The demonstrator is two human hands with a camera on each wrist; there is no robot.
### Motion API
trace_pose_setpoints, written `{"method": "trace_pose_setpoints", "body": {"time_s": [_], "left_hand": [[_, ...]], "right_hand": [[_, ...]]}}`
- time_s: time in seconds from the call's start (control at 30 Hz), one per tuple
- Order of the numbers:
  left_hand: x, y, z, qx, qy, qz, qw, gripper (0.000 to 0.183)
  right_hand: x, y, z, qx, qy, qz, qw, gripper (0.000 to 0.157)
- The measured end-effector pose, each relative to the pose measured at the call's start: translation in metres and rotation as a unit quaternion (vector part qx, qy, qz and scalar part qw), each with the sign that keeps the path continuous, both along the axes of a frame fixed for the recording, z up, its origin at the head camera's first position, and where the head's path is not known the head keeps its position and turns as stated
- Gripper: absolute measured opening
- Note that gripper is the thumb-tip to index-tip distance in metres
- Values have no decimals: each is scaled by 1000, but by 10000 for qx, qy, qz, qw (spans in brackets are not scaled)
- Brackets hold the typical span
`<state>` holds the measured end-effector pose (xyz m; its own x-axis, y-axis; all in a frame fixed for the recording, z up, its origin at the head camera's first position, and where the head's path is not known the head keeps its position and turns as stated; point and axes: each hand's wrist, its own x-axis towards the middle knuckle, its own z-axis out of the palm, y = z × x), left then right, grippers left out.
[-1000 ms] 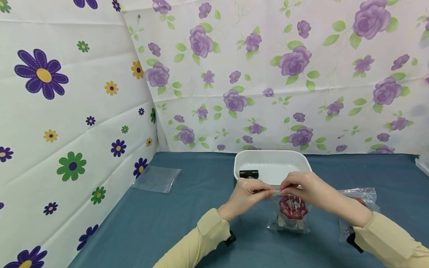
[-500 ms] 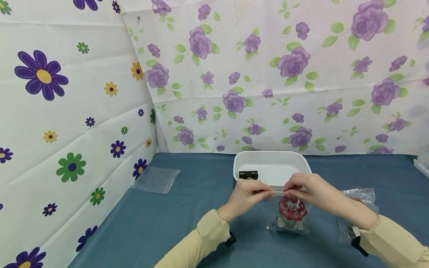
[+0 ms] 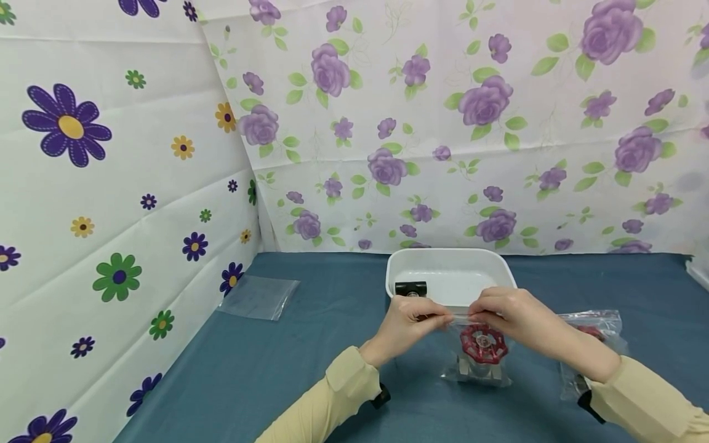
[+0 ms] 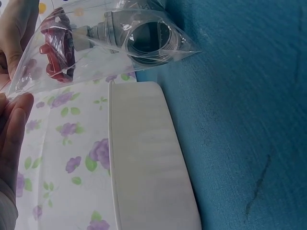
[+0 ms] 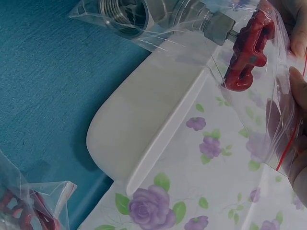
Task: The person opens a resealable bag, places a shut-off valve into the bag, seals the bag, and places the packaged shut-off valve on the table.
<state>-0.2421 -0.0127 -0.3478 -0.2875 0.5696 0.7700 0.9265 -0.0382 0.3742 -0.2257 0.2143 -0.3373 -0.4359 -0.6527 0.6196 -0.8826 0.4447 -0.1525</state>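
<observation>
A gate valve with a red handwheel (image 3: 484, 344) and a threaded metal body (image 4: 148, 38) stands inside a clear zip bag (image 3: 450, 374) on the table. My left hand (image 3: 408, 323) pinches the bag's top edge at its left side between thumb and fingers. At the same edge, farther right, my right hand (image 3: 512, 314) also pinches the plastic. The red zip line (image 5: 287, 151) runs along the bag's mouth beside the right fingers. Whether the zip is sealed cannot be told.
Behind the hands is a white tray (image 3: 451, 255), holding a black pipe-like part (image 3: 411, 288). Another zip bag (image 3: 595, 319) with a red-wheeled item lies under the right forearm. A flat clear bag (image 3: 259, 296) rests at the left of the blue tabletop (image 3: 310, 344).
My right hand has slid slightly to the right along the bag's top edge, widening the gap between the hands. The left hand and the valve have hardly moved.
</observation>
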Motion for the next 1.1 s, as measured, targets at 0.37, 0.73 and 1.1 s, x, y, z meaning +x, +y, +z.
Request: {"method": "trace_pose_setpoints", "body": {"time_s": [0.37,0.73,1.1], "left_hand": [[0,1,-1,34,33,32,10000,8],[1,0,-2,75,-103,41,9999,9],[-1,1,-3,84,7,-24,10000,8]], "right_hand": [[-3,3,-3,-263,-506,160,9982,30],[0,11,-8,-334,-513,-149,9980,28],[3,11,-7,-160,-146,-274,9994,30]]}}
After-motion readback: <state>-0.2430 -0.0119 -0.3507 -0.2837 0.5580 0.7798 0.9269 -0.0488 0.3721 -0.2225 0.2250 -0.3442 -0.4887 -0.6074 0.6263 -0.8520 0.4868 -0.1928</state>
